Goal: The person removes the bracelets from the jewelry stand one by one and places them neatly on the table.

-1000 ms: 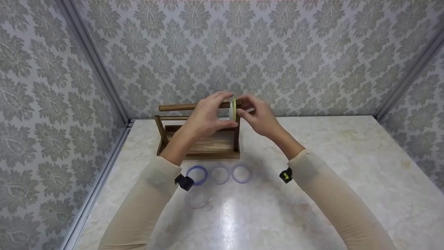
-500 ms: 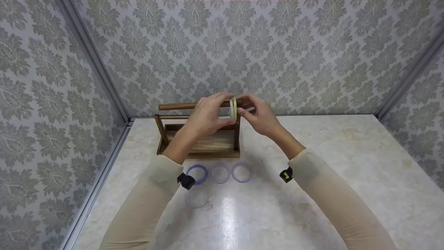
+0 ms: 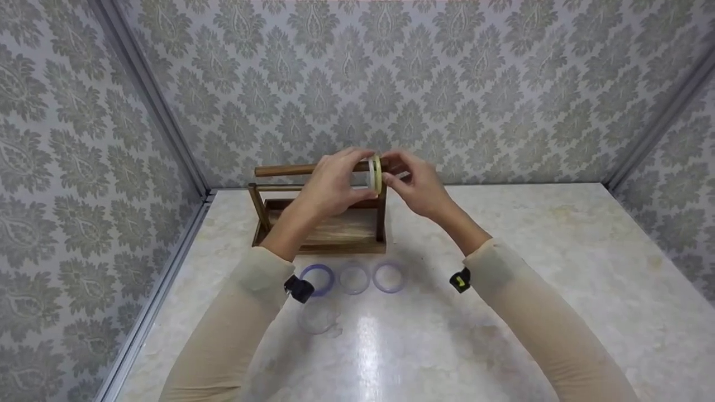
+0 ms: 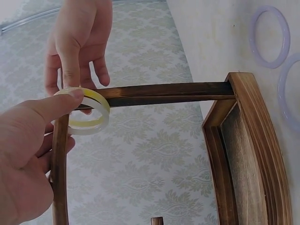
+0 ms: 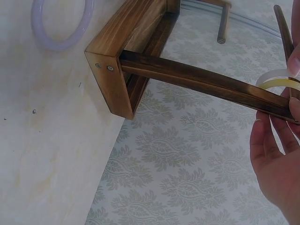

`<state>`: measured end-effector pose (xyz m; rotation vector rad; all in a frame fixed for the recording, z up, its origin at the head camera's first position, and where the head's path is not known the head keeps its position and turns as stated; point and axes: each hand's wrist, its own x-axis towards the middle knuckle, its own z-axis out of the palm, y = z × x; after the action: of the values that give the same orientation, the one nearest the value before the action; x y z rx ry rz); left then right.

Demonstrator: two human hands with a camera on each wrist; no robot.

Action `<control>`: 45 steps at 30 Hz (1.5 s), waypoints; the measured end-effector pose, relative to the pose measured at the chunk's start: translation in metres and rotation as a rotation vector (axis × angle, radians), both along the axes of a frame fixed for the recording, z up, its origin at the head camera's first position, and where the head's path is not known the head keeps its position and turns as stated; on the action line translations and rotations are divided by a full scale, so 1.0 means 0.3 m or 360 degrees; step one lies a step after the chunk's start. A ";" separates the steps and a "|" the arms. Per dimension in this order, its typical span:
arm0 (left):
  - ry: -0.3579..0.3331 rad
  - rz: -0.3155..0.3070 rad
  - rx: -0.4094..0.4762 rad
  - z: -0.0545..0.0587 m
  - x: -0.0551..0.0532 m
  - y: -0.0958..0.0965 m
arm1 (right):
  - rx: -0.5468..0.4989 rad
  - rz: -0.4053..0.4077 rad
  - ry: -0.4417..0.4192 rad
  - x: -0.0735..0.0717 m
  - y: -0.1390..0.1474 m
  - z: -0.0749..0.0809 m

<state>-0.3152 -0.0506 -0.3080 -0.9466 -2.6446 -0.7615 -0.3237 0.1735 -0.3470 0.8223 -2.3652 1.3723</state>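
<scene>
A wooden bangle rack (image 3: 341, 247) has a tray base, posts and raised bars. My left hand (image 3: 334, 184) pinches a yellow bangle (image 3: 379, 176) and a white bangle (image 3: 371, 176), which stand side by side around the upper bar (image 3: 285, 171) near its right end. In the left wrist view, a left fingertip lies on the edge of the yellow bangle (image 4: 91, 123). My right hand (image 3: 418, 184) grips the bar's right end by the right post, fingers behind and thumb in front. The right wrist view shows the fingers around the top of this post (image 5: 201, 84).
On the table before the rack lie a dark purple bangle (image 3: 317, 281), a pale bangle (image 3: 354, 278) and a lilac bangle (image 3: 389, 278). Nearer me is a clear bangle (image 3: 317, 319). A patterned wall (image 3: 447, 84) stands close behind the rack.
Both hands stay almost in place at the bar's right end. The two bangles tilt slightly, with a small gap now showing between them.
</scene>
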 end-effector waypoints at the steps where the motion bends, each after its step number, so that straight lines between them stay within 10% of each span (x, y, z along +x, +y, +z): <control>1: 0.0002 0.0002 0.0000 0.001 0.000 0.000 | 0.0006 -0.0006 0.0003 -0.001 0.000 0.000; 19: 0.0071 0.0150 -0.0101 0.036 0.000 -0.046 | -0.0006 -0.0007 0.0053 -0.012 0.003 0.003; 45: -0.0019 0.0234 0.0298 0.033 0.064 -0.384 | -0.0015 -0.0001 0.0008 -0.004 -0.004 -0.005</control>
<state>-0.2959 -0.1659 -0.2980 -0.6927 -2.5630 -0.9600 -0.3248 0.1724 -0.3483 0.8215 -2.3531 1.3783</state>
